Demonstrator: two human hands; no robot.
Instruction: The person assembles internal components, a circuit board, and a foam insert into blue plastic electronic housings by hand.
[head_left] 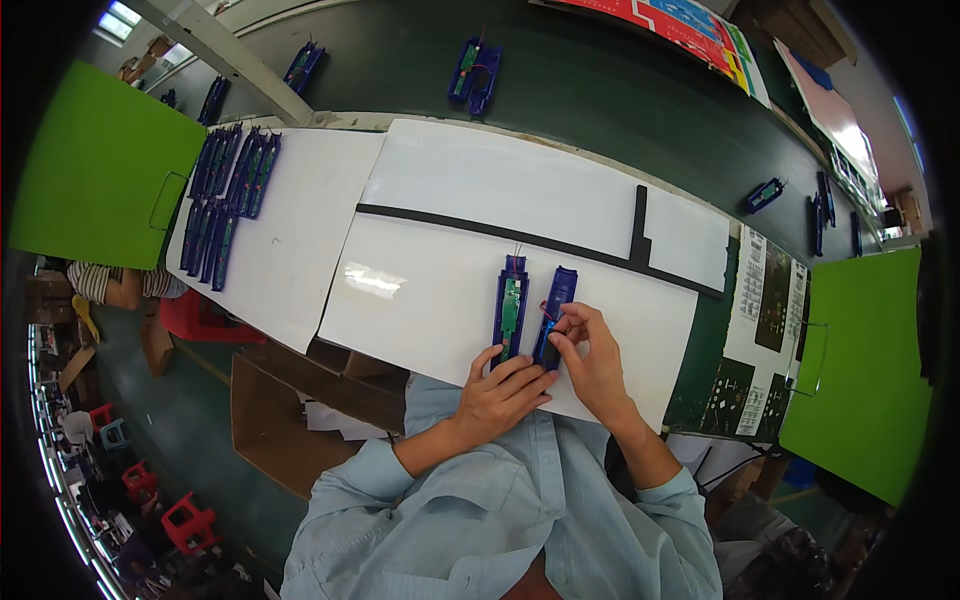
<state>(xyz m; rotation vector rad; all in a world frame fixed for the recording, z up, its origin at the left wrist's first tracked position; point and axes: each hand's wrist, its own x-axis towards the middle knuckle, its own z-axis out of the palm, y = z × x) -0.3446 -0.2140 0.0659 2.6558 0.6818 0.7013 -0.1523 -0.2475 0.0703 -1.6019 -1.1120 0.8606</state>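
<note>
Two long blue plastic housing halves lie side by side on the white work surface in front of me. The left half [512, 268] carries a green circuit board [511, 303], with thin wires at its far end. In the right half [563, 285] there are a red wire [544, 308] and a brighter blue part, partly covered by fingers. My left hand [497, 398] grips the near end of the left half between thumb and fingers, its fingertips reaching the right half. My right hand [594, 368] is closed in a pinch over the right half; what its fingertips hold is too small to make out.
Several blue housings with boards [238, 170] stand in rows at the left. Black strips [500, 236] border the white surface. Beyond it, a dark green belt [590, 95] carries more housings [475, 75]. Green panels [100, 170] flank both sides; a cardboard box [270, 425] sits low left.
</note>
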